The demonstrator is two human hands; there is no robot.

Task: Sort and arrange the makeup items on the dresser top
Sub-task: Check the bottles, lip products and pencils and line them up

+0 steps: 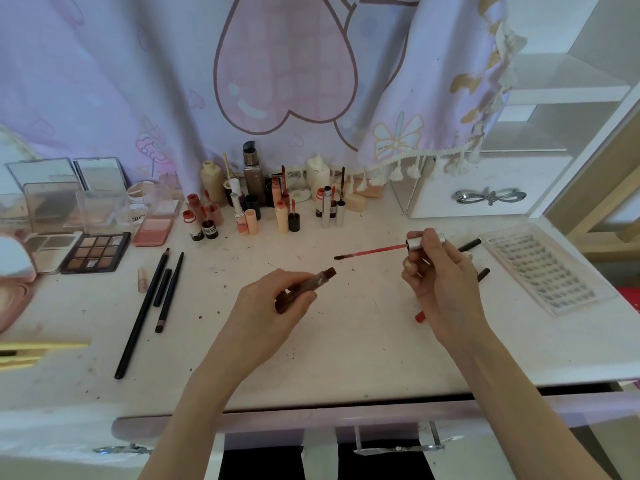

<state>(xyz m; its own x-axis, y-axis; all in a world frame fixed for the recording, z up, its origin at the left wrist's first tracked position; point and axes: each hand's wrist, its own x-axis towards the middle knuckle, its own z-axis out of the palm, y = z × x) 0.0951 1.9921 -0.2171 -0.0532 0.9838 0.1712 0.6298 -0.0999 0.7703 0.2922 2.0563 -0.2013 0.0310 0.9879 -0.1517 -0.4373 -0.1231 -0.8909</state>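
My left hand (pixel 273 303) grips a dark red lip gloss tube (pixel 317 280) above the middle of the white dresser top (pixel 346 348); its open mouth points up and right. My right hand (pixel 440 275) pinches the silver cap (pixel 415 241) of the tube's applicator wand (pixel 372 252). The wand's red stem points left, its brush tip a short way right of the tube's mouth. A small red item (pixel 420 317) lies partly hidden under my right wrist.
Lipsticks, glosses and bottles (pixel 263 202) cluster at the back. Eyeshadow palettes (pixel 97 252), a blush compact (pixel 154 230) and clear cases sit back left. Several dark pencils (pixel 152 299) lie at left. A false-lash tray (pixel 543 271) lies right, black pencils (pixel 469 244) behind my right hand.
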